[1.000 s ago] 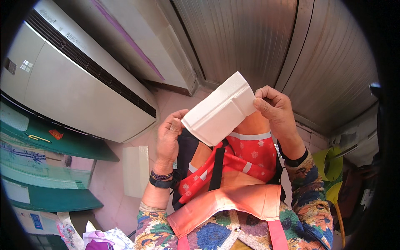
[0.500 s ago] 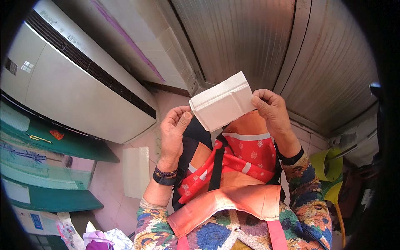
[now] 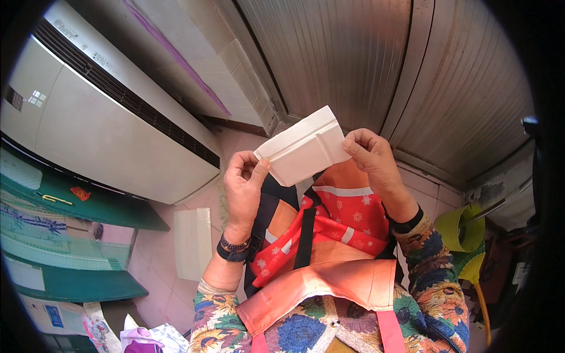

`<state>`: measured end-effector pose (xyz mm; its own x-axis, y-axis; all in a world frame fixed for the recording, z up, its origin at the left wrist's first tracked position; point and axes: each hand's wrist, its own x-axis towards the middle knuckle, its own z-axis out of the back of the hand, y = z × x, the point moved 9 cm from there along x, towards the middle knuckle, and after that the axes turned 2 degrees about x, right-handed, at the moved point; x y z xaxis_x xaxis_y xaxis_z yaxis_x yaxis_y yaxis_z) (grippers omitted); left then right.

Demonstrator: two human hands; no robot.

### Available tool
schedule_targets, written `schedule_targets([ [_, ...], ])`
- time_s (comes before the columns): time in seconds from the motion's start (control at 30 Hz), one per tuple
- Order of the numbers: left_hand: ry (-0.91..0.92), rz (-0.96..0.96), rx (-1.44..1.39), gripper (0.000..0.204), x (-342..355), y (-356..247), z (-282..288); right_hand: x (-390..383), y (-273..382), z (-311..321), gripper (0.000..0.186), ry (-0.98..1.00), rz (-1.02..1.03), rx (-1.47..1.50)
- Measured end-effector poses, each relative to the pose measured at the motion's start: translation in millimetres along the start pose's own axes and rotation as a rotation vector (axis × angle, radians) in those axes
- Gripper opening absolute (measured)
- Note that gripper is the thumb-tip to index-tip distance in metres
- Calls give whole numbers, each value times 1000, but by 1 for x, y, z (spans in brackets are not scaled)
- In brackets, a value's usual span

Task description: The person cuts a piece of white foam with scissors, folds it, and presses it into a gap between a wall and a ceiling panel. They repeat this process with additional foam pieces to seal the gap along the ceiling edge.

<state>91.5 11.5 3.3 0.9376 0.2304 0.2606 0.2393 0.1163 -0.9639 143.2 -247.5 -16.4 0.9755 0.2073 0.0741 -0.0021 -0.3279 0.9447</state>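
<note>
Both hands hold up a flat white piece of folded card (image 3: 301, 150) above my lap, tilted with its right end higher. Creased ridges run along its upper part and down its right side. My left hand (image 3: 244, 185) pinches the left edge, the thumb on the near face and the fingers curled. At the other end, my right hand (image 3: 376, 162) grips the right edge between thumb and bent fingers. Under the card lie an orange apron (image 3: 329, 288) and red cloth with white snowflakes (image 3: 353, 215) across my lap.
A white air conditioner (image 3: 112, 117) stands at the left, above green-edged glass shelves (image 3: 88, 206). A pale flat board (image 3: 193, 244) lies on the pink tiled floor. Ribbed panels (image 3: 329, 53) rise ahead. A yellow-green container (image 3: 462, 229) is at the right.
The white card has shifted slightly left, and my right hand has moved left with it. My left thumb now overlaps the card's near face.
</note>
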Motion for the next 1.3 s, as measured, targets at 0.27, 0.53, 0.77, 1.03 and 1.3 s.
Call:
schedule_targets([
  [0.27, 50, 153, -50, 17, 10, 6, 5, 9, -5, 2, 15, -3, 3, -114],
  [0.53, 110, 100, -32, 19, 14, -4, -3, 14, -13, 9, 17, 18, 6, -148],
  [0.77, 121, 107, 59, 17, 35, -7, -9, 44, -23, 12, 20, 117, 27, -269],
  [1.03, 183, 91, 166, 13, 98, 21, -4, 124, -55, 14, 23, 163, -14, -414],
  [1.3, 175, 368, 141, 15, 140, 125, 26, 180, -146, 4, 35, 229, -342, -474],
])
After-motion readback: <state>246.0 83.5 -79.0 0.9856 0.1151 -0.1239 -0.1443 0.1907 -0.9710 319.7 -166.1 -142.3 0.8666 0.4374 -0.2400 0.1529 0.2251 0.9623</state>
